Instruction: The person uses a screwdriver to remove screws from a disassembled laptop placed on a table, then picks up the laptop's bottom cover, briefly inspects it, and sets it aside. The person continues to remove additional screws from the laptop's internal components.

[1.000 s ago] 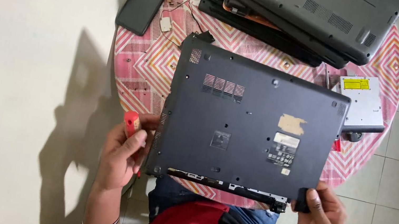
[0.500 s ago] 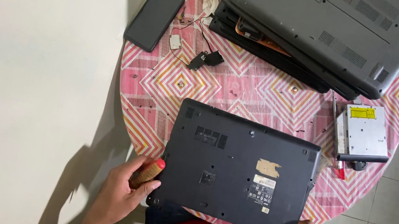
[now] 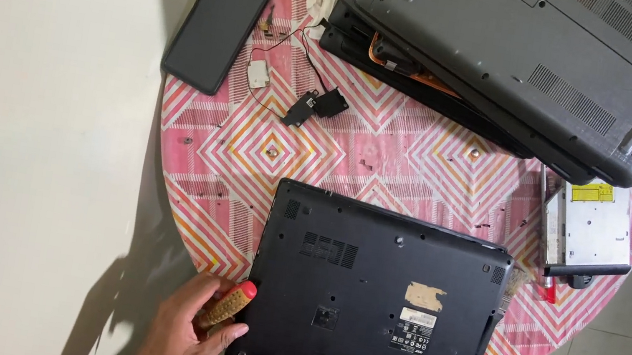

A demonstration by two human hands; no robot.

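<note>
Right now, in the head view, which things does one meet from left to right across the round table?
Black phone → small black speaker parts with wires → upside-down black laptop → silver optical drive.

The scene is bright and evenly lit, with soft daylight-like light falling from the right. The counter (image 3: 196,184) throws a broad, soft-edged grey shadow onto the pale floor (image 3: 19,130) at its left and lower left. The upturned black laptop (image 3: 373,296) shows a faint sheen but no hard glare, and the dark phone (image 3: 218,24) reflects little. Focus is sharp across the middle; the hands at the bottom edge look slightly soft. Straight lines bend little towards the corners.
</note>
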